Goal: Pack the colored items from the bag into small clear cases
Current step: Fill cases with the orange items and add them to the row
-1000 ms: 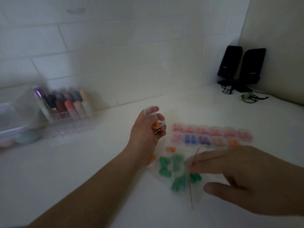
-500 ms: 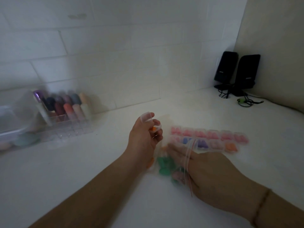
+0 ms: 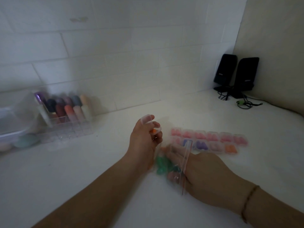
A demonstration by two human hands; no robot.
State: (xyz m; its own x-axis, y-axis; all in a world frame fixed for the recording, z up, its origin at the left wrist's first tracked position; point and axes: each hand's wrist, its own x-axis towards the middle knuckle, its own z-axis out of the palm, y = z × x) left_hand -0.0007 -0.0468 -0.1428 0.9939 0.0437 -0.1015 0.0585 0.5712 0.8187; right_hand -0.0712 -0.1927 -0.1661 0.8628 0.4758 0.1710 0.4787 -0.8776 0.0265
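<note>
Bag (image 3: 171,165) blurs right hand (image 3: 202,176) fingers inside, grasp unclear; left hand (image 3: 144,137) grips clear case (image 3: 152,125).

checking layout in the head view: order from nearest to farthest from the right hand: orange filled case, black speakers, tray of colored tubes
1. orange filled case, just beyond the right hand.
2. tray of colored tubes, far left by the wall.
3. black speakers, back right corner.

Dim light; white tiled wall (image 3: 115,51); white counter (image 3: 82,170); two black speakers (image 3: 235,74) in corner.
</note>
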